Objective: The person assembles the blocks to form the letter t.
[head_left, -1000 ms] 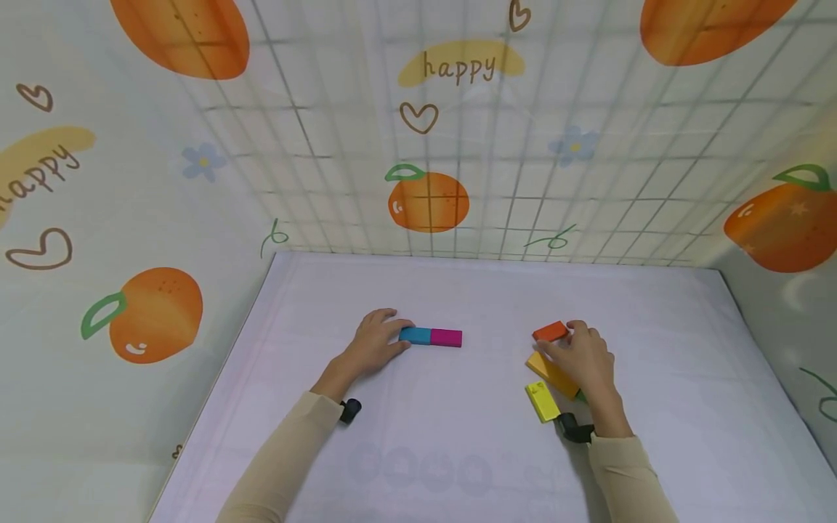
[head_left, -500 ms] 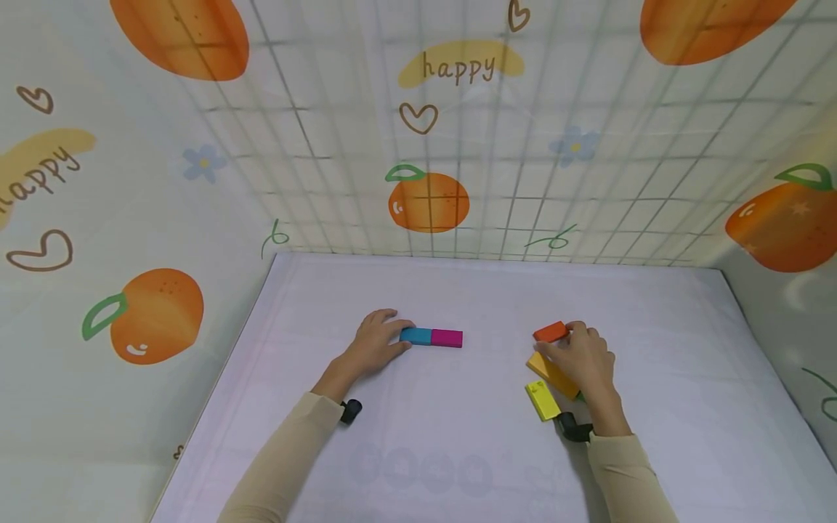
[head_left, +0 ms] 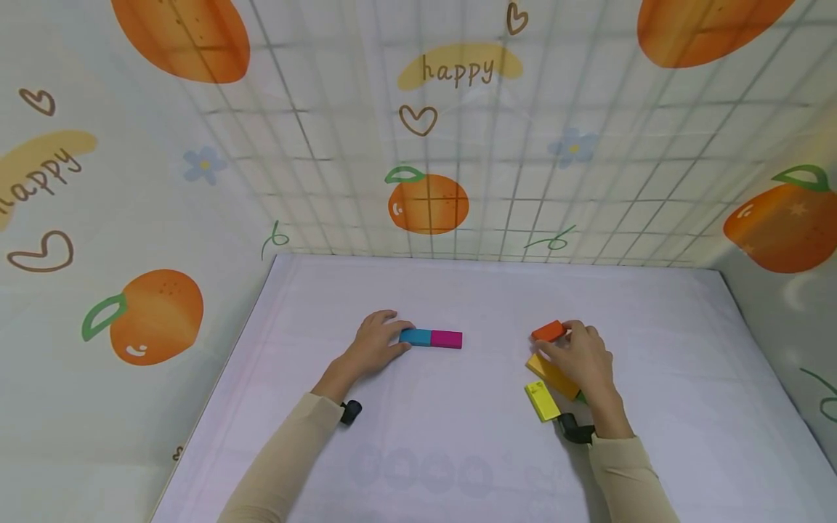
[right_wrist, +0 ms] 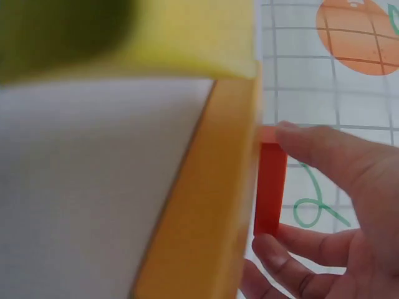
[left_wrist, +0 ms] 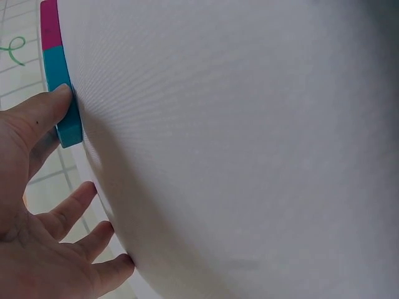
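Note:
In the head view, my left hand (head_left: pixel 375 344) pinches the left end of a blue block (head_left: pixel 415 337) between thumb and index finger. A magenta block (head_left: pixel 447 339) lies end to end with it, forming one straight row. The left wrist view shows the thumb on the blue block (left_wrist: pixel 56 68) and the other fingertips on the table. My right hand (head_left: pixel 584 357) pinches an orange-red block (head_left: pixel 548 331); in the right wrist view, thumb and fingers hold opposite ends of this orange-red block (right_wrist: pixel 270 187). Beneath that hand lies a longer yellow-orange block (head_left: pixel 552 375), partly hidden.
A bright yellow block (head_left: pixel 542 401) lies nearer me, beside the right wrist camera (head_left: pixel 575 428). The edge of a green piece (head_left: pixel 581 396) peeks out under the right hand. Printed cloth walls (head_left: pixel 353 174) rise behind and beside the white table (head_left: pixel 418 414).
The orange-red block and the right fingers have shifted very slightly left. My left hand and the blue and magenta blocks stay in place.

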A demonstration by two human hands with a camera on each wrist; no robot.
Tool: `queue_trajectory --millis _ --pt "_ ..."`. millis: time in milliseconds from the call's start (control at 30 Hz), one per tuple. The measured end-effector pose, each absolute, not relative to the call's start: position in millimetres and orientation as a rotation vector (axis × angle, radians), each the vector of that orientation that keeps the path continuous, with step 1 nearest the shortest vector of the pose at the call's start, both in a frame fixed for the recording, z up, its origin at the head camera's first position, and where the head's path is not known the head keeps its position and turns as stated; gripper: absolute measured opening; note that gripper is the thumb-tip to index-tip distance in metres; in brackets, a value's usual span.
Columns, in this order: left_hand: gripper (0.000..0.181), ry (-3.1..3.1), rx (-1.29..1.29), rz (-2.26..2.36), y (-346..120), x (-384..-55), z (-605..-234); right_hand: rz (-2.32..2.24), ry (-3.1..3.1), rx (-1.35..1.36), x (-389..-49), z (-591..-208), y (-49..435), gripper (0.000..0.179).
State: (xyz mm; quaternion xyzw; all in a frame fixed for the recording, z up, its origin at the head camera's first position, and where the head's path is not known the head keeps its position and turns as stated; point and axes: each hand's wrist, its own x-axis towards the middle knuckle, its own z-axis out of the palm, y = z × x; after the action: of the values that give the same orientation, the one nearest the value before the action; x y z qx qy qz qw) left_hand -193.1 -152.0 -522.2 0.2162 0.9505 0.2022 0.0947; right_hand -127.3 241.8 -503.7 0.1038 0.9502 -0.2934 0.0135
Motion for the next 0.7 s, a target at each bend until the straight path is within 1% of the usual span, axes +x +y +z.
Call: queue_trajectory --millis 367,700 --pt "0.039 2.826 0.639 0.594 -152 -193 -522 -0.953 2.983 0.19 -131 -495 235 0.072" --pt "0.039 2.814 0.64 0.597 -152 -193 -523 -0.996 2.994 0.038 -143 -485 220 0.069"
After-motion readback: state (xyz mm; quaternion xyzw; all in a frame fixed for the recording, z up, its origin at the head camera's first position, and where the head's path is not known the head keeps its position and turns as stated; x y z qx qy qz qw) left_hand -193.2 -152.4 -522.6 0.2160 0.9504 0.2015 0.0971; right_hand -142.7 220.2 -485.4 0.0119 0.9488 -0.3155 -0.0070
